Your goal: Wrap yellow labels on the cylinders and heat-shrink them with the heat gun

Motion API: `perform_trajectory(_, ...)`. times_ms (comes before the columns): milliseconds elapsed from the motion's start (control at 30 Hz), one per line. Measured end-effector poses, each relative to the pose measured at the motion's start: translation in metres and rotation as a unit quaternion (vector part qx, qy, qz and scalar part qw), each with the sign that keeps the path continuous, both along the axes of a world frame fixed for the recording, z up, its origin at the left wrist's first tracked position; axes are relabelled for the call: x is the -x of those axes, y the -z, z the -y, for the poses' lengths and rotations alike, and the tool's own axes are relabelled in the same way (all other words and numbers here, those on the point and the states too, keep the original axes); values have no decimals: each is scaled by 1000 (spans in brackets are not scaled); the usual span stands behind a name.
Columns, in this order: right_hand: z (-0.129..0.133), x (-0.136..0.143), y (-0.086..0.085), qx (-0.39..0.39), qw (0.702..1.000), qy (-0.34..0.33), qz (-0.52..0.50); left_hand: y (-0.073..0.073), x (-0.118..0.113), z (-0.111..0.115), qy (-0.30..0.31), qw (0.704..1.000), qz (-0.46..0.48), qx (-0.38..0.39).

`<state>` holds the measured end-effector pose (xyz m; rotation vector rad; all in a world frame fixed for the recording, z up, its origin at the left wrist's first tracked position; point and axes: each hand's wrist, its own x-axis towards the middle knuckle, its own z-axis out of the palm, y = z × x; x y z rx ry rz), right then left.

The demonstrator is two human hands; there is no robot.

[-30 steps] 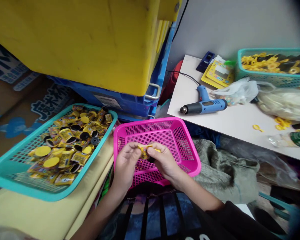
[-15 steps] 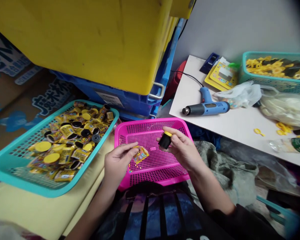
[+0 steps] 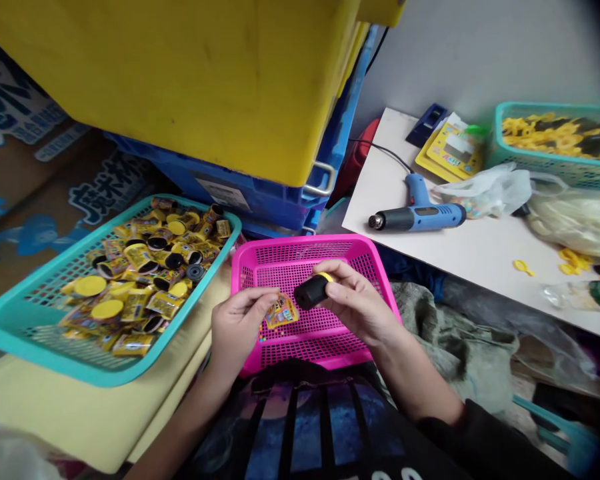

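Observation:
My left hand (image 3: pixel 241 325) pinches a small yellow printed packet (image 3: pixel 282 312) by its upper left corner. Between the fingers of my right hand (image 3: pixel 359 297) is a small black container with a yellow lid (image 3: pixel 312 291); it lies tilted, its black end toward the packet. Both hands are over a pink mesh basket (image 3: pixel 239 263), where a few tiny coloured beads (image 3: pixel 275 332) lie beneath the packet. To the left, a teal basket (image 3: pixel 15 357) holds many yellow wrapped containers (image 3: pixel 135 310), some with yellow lids and some showing black ends.
A blue heat gun (image 3: pixel 423 217) lies on the white table (image 3: pixel 473 260) at right, by a plastic bag (image 3: pixel 490 190) and yellow card packs (image 3: pixel 447 150). Another teal basket (image 3: pixel 523 155) holds yellow and black parts. Stacked blue crates (image 3: pixel 260 203) and a large yellow bin (image 3: pixel 205 87) stand ahead.
My right hand has brought the black container left, closer to the packet, and tipped it from nearly upright to its side. The left hand keeps its hold on the packet. The view has shifted slightly.

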<state>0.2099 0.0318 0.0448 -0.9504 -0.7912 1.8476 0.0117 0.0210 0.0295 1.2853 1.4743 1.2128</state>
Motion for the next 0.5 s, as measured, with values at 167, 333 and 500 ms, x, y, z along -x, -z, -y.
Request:
perform_trajectory(167,3,-3,5,-12,998,-30,61,0,-4,-1,-3,1000,21,-10)
perform_trajectory(333,5,-6,10,-29,992,-47,110,0,-6,1,7,1000,5,-15)
perform_trajectory(500,8,-5,8,-67,986,-22,153,3,-5,3,9,998,-20,-64)
